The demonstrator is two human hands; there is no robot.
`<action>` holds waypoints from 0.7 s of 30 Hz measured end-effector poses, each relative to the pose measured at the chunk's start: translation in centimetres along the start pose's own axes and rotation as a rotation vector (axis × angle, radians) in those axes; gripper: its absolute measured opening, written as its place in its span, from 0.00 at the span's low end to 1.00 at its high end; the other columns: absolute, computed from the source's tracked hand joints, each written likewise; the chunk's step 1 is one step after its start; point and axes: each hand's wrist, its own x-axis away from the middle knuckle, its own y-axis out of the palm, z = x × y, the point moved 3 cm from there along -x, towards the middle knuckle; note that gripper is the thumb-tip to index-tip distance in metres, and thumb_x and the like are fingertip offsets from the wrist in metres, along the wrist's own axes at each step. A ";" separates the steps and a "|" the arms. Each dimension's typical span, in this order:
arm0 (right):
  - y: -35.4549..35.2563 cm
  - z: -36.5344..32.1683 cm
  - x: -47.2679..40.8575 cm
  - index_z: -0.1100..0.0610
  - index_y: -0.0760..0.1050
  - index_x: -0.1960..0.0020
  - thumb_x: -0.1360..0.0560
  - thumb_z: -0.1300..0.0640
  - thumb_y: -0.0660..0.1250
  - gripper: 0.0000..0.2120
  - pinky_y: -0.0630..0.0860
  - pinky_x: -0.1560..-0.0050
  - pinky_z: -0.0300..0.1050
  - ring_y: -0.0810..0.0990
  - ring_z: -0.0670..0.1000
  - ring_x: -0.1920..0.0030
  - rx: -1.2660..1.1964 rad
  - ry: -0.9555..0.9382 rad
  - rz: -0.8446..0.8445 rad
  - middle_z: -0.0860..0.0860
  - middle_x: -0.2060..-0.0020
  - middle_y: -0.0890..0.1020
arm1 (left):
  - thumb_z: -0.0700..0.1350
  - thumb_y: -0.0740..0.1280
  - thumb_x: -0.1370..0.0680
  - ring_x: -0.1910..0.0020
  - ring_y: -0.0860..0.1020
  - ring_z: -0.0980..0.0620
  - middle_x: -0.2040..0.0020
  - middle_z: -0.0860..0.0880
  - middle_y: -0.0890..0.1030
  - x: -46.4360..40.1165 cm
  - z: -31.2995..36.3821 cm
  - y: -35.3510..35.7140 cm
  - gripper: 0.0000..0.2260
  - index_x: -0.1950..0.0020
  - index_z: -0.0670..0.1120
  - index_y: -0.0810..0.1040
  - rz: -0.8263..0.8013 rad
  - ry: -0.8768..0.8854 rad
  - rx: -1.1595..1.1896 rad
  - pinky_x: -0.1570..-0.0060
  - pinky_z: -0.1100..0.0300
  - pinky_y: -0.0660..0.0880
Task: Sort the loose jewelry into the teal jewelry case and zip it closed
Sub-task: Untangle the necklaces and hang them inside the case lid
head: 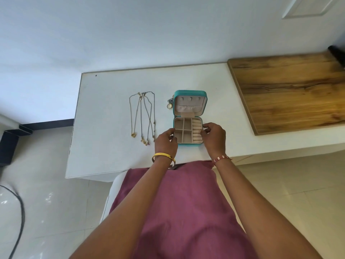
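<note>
My left hand [166,140] and right hand [212,136] grip the open case [188,118] by its sides on the counter [112,146]. Best to steady it — then lift chains [142,116] left of it singly. A pendant [170,104] sits half-hidden behind the lid.

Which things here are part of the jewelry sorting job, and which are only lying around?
Part of the job:
teal jewelry case, open
necklaces
round pendant piece beside the lid
left hand and right hand, at the case

Only lying around:
wooden board
black cable on the floor
</note>
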 end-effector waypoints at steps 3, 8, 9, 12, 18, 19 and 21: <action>-0.3 -0.6 0.6 0.64 0.78 0.45 0.26 0.64 0.65 0.11 0.70 0.53 0.39 0.80 0.58 0.51 0.000 -0.018 0.065 0.60 0.53 0.82 | 0.37 0.60 0.23 0.42 0.76 0.48 0.39 0.45 0.78 0.5 -0.1 -0.5 0.16 0.36 0.43 0.73 0.030 -0.008 0.064 0.41 0.63 0.68; 0.0 -3.4 2.5 0.64 0.79 0.51 0.26 0.64 0.65 0.06 0.69 0.56 0.39 0.79 0.56 0.55 -0.005 -0.192 0.079 0.59 0.55 0.80 | 0.37 0.62 0.24 0.43 0.77 0.50 0.41 0.45 0.79 1.8 -1.1 -2.4 0.14 0.39 0.42 0.76 0.129 -0.040 0.211 0.40 0.63 0.68; 0.4 -4.2 3.0 0.64 0.79 0.53 0.27 0.64 0.65 0.05 0.69 0.56 0.40 0.78 0.56 0.55 0.003 -0.236 0.064 0.59 0.56 0.80 | 0.37 0.62 0.24 0.44 0.78 0.50 0.42 0.45 0.80 2.0 -1.4 -2.9 0.13 0.40 0.42 0.77 0.155 -0.053 0.242 0.40 0.63 0.69; 2.5 -6.1 4.4 0.65 0.78 0.56 0.27 0.64 0.65 0.04 0.70 0.58 0.43 0.77 0.57 0.57 0.028 -0.355 -0.036 0.60 0.58 0.80 | 0.36 0.63 0.25 0.46 0.79 0.46 0.46 0.43 0.82 2.0 -2.8 -4.5 0.12 0.44 0.42 0.79 0.236 -0.077 0.326 0.39 0.52 0.73; 7.6 -9.1 6.1 0.62 0.78 0.48 0.23 0.58 0.61 0.10 0.73 0.54 0.49 0.78 0.58 0.51 0.269 -0.527 -0.298 0.58 0.52 0.80 | 0.35 0.61 0.26 0.53 0.80 0.46 0.54 0.44 0.82 1.5 -6.0 -7.7 0.12 0.49 0.44 0.81 0.380 -0.198 0.482 0.43 0.48 0.76; 8.3 -9.5 6.2 0.62 0.78 0.48 0.23 0.58 0.60 0.10 0.73 0.54 0.49 0.77 0.59 0.50 0.323 -0.554 -0.313 0.58 0.52 0.80 | 0.35 0.60 0.26 0.55 0.79 0.47 0.55 0.45 0.81 1.4 -6.4 -8.0 0.11 0.50 0.44 0.80 0.397 -0.209 0.507 0.44 0.48 0.76; 9.5 -10.2 6.3 0.63 0.76 0.48 0.23 0.59 0.60 0.10 0.73 0.54 0.50 0.77 0.60 0.48 0.425 -0.598 -0.337 0.59 0.51 0.79 | 0.34 0.60 0.25 0.57 0.78 0.47 0.55 0.43 0.81 1.4 -7.1 -8.5 0.11 0.49 0.42 0.80 0.421 -0.228 0.549 0.46 0.50 0.77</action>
